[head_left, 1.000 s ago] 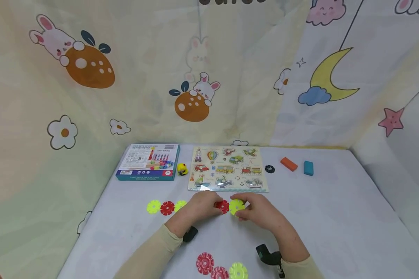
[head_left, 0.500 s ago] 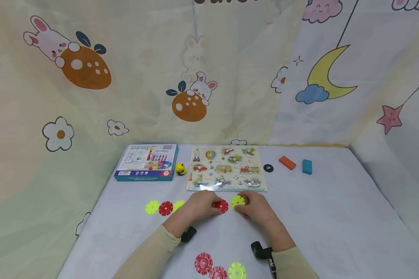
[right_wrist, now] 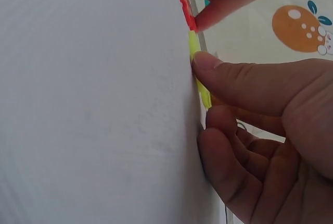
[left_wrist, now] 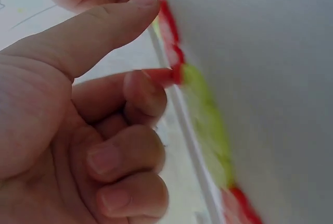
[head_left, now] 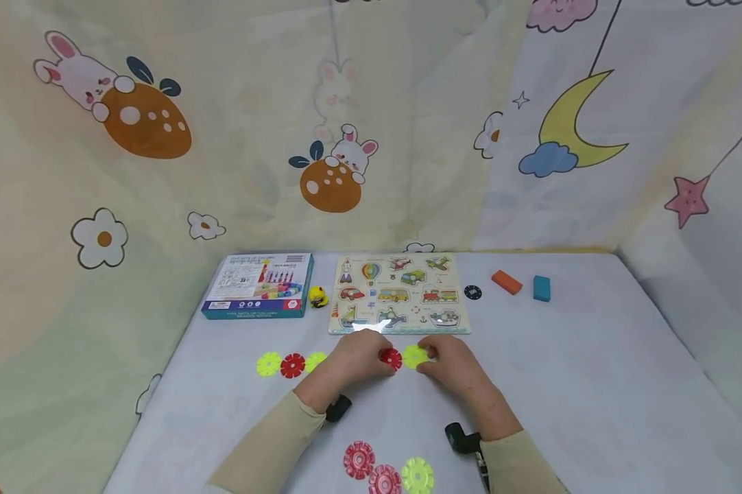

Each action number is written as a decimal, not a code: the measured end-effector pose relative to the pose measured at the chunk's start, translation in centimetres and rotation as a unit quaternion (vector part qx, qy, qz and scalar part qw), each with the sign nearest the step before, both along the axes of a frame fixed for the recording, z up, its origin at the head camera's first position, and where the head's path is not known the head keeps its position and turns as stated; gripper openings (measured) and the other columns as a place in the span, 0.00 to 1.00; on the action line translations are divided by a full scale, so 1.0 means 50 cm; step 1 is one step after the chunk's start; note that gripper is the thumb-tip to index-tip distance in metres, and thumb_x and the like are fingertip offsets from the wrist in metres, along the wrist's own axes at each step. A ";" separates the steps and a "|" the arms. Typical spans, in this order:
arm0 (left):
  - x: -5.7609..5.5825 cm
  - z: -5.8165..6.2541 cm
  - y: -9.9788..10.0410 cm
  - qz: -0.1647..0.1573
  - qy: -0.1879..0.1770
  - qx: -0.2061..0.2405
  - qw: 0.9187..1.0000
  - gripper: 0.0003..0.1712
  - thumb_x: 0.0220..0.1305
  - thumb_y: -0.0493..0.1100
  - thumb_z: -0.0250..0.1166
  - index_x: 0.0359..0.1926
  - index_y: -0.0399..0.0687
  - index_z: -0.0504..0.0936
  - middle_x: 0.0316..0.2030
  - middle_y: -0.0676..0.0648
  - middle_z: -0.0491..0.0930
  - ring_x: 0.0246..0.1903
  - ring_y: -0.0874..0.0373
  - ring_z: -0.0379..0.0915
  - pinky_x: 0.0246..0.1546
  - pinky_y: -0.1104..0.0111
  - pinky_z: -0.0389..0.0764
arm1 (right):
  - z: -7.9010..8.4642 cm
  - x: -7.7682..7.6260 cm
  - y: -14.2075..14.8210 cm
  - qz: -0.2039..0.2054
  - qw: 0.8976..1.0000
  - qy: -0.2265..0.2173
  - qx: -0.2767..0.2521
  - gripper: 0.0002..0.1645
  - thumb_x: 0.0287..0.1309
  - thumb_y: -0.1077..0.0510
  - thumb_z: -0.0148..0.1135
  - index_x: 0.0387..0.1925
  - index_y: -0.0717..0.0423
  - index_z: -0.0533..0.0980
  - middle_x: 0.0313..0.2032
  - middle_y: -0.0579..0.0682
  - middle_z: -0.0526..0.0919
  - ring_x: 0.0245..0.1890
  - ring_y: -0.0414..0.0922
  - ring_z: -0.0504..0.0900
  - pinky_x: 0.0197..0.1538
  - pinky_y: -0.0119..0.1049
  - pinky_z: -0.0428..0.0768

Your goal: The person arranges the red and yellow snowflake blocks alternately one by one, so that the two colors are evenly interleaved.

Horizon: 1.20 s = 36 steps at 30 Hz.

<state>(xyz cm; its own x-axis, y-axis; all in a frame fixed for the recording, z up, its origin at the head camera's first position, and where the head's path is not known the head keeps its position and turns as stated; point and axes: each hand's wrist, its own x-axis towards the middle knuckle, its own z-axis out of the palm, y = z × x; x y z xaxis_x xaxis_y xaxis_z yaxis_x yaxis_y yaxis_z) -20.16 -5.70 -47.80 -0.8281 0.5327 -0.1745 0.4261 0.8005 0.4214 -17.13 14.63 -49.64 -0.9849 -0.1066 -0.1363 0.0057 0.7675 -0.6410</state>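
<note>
In the head view, my left hand (head_left: 360,358) pinches a red notched plastic disc (head_left: 392,359) between thumb and index finger. To its right, my right hand (head_left: 457,367) holds a yellow-green notched disc (head_left: 414,357) by thumb and fingers. The two edges meet or nearly meet; whether they interlock I cannot tell. Left of my left hand lies a row with a yellow-green disc (head_left: 269,364), a red disc (head_left: 293,366) and another yellow-green disc (head_left: 315,361). My left hand hides the row's middle. The left wrist view shows a yellow-green disc (left_wrist: 208,122) adjoining the held red one.
Nearer the table's front lie two red discs (head_left: 359,460) and a yellow-green disc (head_left: 417,475). Behind the hands are a picture puzzle board (head_left: 399,295), a box (head_left: 258,287), a small yellow toy (head_left: 318,296), a black round piece (head_left: 472,292), an orange block (head_left: 507,282) and a teal block (head_left: 541,288).
Half a second ago a gap stood between the held yellow-green disc and the red one. My right hand has since moved its disc left against or close to the red disc.
</note>
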 end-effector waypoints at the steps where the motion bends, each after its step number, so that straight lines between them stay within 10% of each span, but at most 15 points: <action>1: -0.001 0.004 0.008 0.000 0.000 -0.003 1.000 0.15 0.50 0.54 0.72 0.37 0.54 0.86 0.20 0.60 0.73 0.24 0.63 0.66 0.24 0.70 0.66 | 0.001 0.000 0.001 0.000 1.000 0.000 -0.002 0.25 0.43 0.56 0.76 0.46 0.51 0.79 0.29 0.45 0.73 0.34 0.45 0.70 0.35 0.37 0.70; 16: -0.015 -0.024 0.057 -0.046 0.016 0.053 0.997 0.20 0.53 0.50 0.72 0.50 0.61 0.83 0.23 0.63 0.75 0.25 0.65 0.67 0.27 0.72 0.68 | 0.035 0.015 0.000 0.030 0.999 -0.015 -0.011 0.18 0.47 0.56 0.73 0.42 0.52 0.80 0.31 0.45 0.74 0.33 0.44 0.71 0.36 0.37 0.72; 26: -0.017 -0.015 0.057 -0.032 -0.016 0.059 0.998 0.17 0.58 0.46 0.66 0.50 0.60 0.83 0.27 0.60 0.77 0.28 0.63 0.68 0.27 0.71 0.68 | 0.124 0.088 -0.053 0.213 0.976 -0.022 -0.048 0.10 0.48 0.51 0.72 0.29 0.48 0.78 0.18 0.41 0.73 0.19 0.38 0.70 0.24 0.32 0.69; 36: -0.009 -0.011 0.060 -0.006 -0.038 0.054 0.998 0.26 0.54 0.51 0.70 0.56 0.57 0.80 0.19 0.57 0.73 0.23 0.63 0.67 0.25 0.71 0.67 | 0.090 0.179 -0.177 0.243 0.962 -0.068 0.104 0.19 0.40 0.38 0.73 0.23 0.44 0.76 0.17 0.37 0.70 0.20 0.36 0.68 0.26 0.34 0.69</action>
